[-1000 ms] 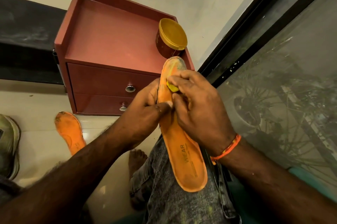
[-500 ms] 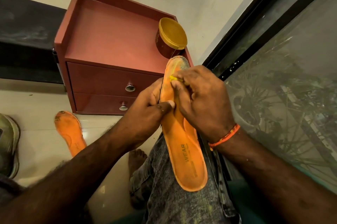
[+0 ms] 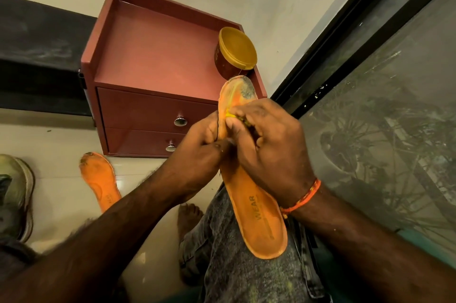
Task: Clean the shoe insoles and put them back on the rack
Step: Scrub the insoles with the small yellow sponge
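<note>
Insoles: two, both orange; one held up over the lap, the other lying on the floor at left.
Shoe (image 3: pixel 14 194): grubby, pale, at the far left edge on the tiled floor (image 3: pixel 56 140).
Floor insole (image 3: pixel 100 179): flat on the tiles, just in front of the cabinet's lower left corner, toe end dirty, well apart from both hands.
Cabinet (image 3: pixel 153 66): reddish-brown, two drawers with metal knobs, tray-like top with raised rim, against the wall.
Jar (image 3: pixel 234 53): brown with yellow lid, tilted toward camera, on the right rear of the cabinet top.
Left hand (image 3: pixel 199 152): gripping the left edge of the held insole, fingers curled behind it, thumb lying across the front.
Held insole (image 3: pixel 259 214): upright-slanted, heel resting on the grey-jeaned thigh, "WEAR" printed near the heel, toe end smeared grey and yellow, just below the jar.
Right hand (image 3: pixel 269 149): fingers bent, pinching a small yellow cloth or pad (image 3: pixel 233 115) against the insole's forefoot; orange thread band at the wrist.
Window (image 3: pixel 385 110): dusty mesh at right, black frame, plants dimly behind.
</note>
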